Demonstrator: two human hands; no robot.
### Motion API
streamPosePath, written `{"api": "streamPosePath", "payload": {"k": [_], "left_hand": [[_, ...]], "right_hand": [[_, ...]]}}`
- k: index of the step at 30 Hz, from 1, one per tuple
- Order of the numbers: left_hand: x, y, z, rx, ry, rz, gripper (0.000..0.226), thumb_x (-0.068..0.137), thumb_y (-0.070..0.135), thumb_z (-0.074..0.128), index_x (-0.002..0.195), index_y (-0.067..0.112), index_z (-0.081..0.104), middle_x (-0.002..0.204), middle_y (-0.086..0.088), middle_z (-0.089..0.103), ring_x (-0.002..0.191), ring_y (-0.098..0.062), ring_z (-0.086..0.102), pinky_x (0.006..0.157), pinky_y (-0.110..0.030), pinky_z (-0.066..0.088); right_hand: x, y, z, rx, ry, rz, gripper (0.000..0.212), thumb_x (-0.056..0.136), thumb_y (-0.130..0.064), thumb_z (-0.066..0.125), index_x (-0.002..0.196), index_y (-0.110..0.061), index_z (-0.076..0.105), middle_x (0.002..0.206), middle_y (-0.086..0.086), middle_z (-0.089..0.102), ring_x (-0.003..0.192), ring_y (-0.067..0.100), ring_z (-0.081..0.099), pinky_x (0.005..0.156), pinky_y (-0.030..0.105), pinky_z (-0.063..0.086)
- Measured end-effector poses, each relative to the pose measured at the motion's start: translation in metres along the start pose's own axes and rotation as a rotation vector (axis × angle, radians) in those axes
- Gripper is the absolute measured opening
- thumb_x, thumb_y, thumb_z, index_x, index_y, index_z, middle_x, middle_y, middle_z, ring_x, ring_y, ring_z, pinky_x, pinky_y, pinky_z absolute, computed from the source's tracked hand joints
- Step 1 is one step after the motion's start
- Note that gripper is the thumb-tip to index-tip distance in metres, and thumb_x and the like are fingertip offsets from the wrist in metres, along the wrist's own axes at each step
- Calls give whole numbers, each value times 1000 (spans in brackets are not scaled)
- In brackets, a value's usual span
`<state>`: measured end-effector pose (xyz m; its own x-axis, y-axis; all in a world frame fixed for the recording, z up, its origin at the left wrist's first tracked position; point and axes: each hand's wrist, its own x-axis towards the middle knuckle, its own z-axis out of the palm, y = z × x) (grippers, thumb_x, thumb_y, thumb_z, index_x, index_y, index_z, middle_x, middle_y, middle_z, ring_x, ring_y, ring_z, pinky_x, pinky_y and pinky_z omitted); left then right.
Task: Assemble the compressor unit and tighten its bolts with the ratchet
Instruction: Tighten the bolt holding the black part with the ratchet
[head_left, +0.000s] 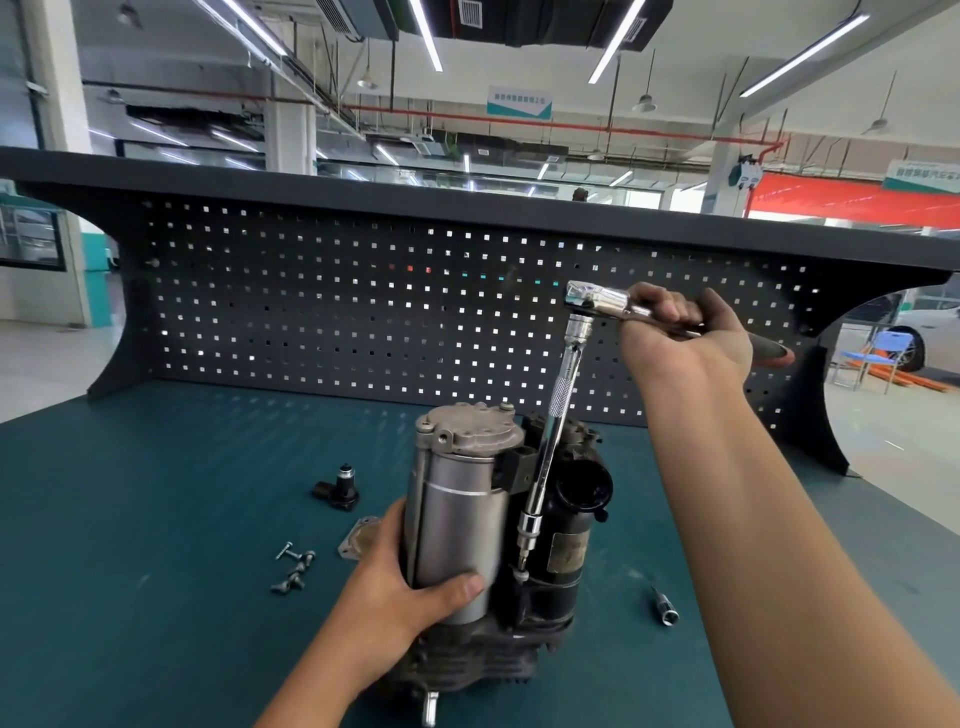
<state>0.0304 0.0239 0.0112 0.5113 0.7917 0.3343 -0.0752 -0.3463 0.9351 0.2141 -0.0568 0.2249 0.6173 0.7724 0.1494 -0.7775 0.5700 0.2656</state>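
While gripping the compressor unit upright at lower centre with left hand curled round its silver cylinder, holding ratchet in closed right hand at upper right, extension tip on a bolt. Left of unit: loose screws, cover plate, black sensor; right: spare socket. Worn motor label and hanging sign at top unreadable. Teal bench top, black pegboard, workshop hall behind.

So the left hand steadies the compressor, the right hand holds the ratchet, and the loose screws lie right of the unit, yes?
Not quite. The head view shows the loose screws lying left of the compressor, not right. The left hand does steady it, and the right hand holds the ratchet.
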Motion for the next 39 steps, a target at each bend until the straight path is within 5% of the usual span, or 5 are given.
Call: {"api": "streamPosePath", "payload": {"k": [7,20,28,39], "left_hand": [[1,1,0,27,-7,9,77,39,65,82,102,73,38,109,33,60,99,6,61,71,-9,48],[0,1,0,7,-7,-9,85,37,67,82,111,62,40,111,26,63,101,1,62,81,-19,48],[0,2,0,19,-6,-1,89,41,62,82,119,54,39,111,29,62,101,4,61,73,-10,48],[1,0,0,9,-8,-3,87,38,67,82,114,62,40,112,25,63,103,1,62,82,-20,47]], "right_hand": [[0,1,0,-8,2,-6,45,88,-1,45,47,-12,30,37,0,23,26,14,21,47,22,28],[-1,6,2,-80,-33,35,39,88,-2,45,54,-13,30,39,-1,26,29,15,23,42,22,32],[-2,10,3,-135,-41,39,37,89,-5,45,56,-14,31,40,-1,27,31,14,24,46,23,31],[-9,8,-1,-90,-64,-10,39,89,-5,45,54,-13,30,40,-1,27,29,15,25,42,21,32]]}}
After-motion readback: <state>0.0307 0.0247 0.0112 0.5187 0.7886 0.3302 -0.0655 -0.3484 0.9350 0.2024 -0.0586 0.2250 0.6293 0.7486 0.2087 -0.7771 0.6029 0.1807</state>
